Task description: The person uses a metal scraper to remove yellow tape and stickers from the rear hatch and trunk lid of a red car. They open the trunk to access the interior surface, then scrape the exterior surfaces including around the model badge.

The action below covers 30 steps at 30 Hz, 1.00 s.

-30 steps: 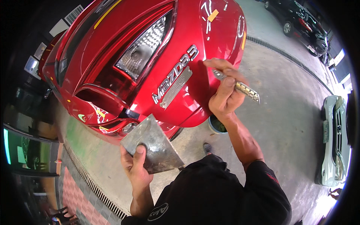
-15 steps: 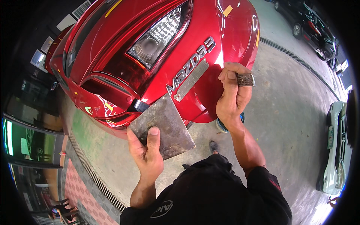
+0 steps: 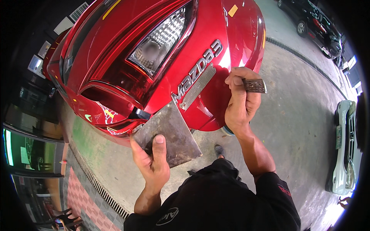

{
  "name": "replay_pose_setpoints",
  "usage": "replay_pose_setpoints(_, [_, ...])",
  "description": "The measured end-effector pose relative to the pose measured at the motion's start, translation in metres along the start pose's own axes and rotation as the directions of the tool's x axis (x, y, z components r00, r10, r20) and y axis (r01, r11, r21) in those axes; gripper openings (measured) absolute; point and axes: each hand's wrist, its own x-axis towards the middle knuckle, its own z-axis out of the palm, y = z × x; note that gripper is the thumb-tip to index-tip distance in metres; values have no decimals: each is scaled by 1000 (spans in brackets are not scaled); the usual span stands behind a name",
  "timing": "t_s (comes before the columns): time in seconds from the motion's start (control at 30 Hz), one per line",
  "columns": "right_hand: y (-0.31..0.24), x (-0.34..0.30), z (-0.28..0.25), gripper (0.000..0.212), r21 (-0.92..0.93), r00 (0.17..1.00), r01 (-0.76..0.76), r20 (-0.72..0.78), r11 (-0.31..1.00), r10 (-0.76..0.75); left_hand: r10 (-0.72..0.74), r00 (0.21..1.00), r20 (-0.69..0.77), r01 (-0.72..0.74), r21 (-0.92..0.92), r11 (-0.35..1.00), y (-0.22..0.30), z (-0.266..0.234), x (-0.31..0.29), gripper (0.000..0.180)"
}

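My left hand (image 3: 154, 163) grips a flat, stained grey metal plate (image 3: 171, 140), thumb on top. The plate's upper corner overlaps the rear of a red car (image 3: 212, 106) in the picture; whether they touch I cannot tell. Raised beside the car's panel, my right hand (image 3: 243, 96) is closed on a short tool with a brown, ribbed handle (image 3: 254, 86). Its other end is hidden by the fingers. A grey, rough-edged strip (image 3: 198, 86) shows on the red panel below chrome lettering (image 3: 198, 69), left of my right hand.
Above the panel is the car's tail lamp (image 3: 160, 42). A bucket (image 3: 228, 131) stands partly hidden behind my right wrist. My shoe (image 3: 219, 149) rests on the concrete floor. A dark car (image 3: 314, 29) and a white car (image 3: 345, 150) stand to the right; a drain grate (image 3: 90, 173) runs at left.
The car sits slightly lower and farther left in the view. The tool in my right hand has turned a little, showing more of its brown handle. Both hands keep their holds.
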Motion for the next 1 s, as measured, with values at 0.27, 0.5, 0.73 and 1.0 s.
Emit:
replay_pose_setpoints(0.27, [4, 3, -1, 22, 426, 976, -152, -78, 892, 204, -10, 999, -33, 10, -2, 1000, -4, -1, 2, 40])
replay_pose_setpoints(0.5, [13, 24, -20, 24, 546, 939, -311, 51, 778, 340, 0, 1000, 18, 0, 21, 1000, 7, -11, 17, 36])
replay_pose_setpoints(0.73, [28, 18, -33, 25, 539, 963, -242, 30, 807, 268, -40, 997, 71, 37, 52, 998, 10, -14, 25, 36])
replay_pose_setpoints(1.0, [33, 9, -20, 27, 506, 951, -186, -123, 842, 284, -42, 996, 79, 45, -37, 998, -3, -25, 29, 38])
